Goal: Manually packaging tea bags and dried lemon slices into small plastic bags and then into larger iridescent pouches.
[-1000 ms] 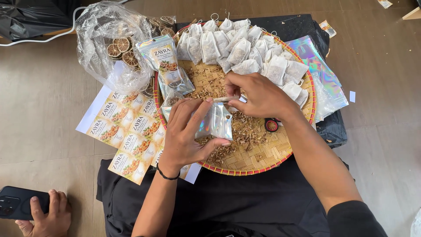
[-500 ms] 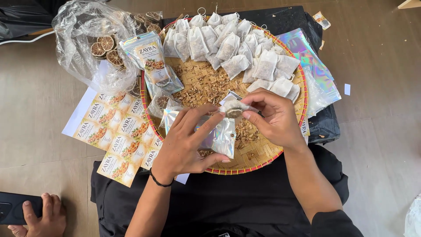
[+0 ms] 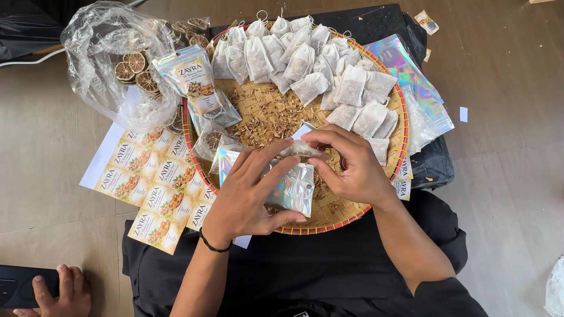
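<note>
The left hand (image 3: 249, 196) gripped a shiny pouch (image 3: 294, 189) over the tray (image 3: 395, 154); the right hand (image 3: 346, 164) pinched its top, beside tea bags (image 3: 305, 64).

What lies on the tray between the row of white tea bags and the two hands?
Head view: loose brown dried herb bits on the woven bamboo tray, between the white tea bags and the hands.

— Where does the camera sit?
— On my head, looking steeply down, close over my fingers (image 3: 276, 154).
— What lies past them?
— The tray (image 3: 358, 218) fills mid-frame under my fingertips; the far edge of the frame lies beyond its rim. There is only this one view.
</note>
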